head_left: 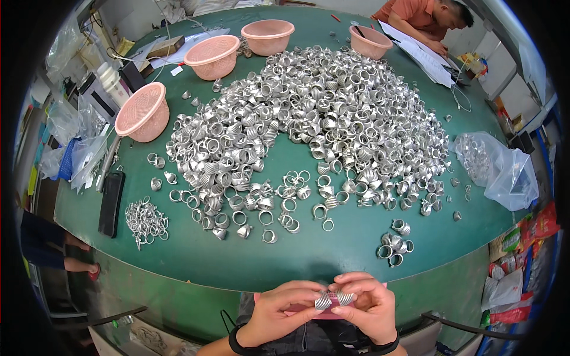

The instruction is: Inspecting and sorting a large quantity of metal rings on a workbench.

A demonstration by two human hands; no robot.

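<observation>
Close to my body, below the table's front edge, both hands are raised together. Between the thumb and fingers of my left hand (286, 305) is a silver ring-shaped metal piece (322, 302) with slanted grooves. My right hand (373, 305) pinches a similar grooved metal ring (344, 298), a small gap apart from the first. Under the hands, something pink (325, 314) shows in part on my lap. A broad heap of like grooved rings (332, 107) covers the middle of the green table (249, 261).
Several rings (394, 246) form a small group at front right. Thin rings (145, 222) lie piled at left beside a black phone (111, 204). Pink baskets (143, 113) stand along the far side. A clear bag (510, 178) rests at right; another person (424, 21) leans over papers (415, 53).
</observation>
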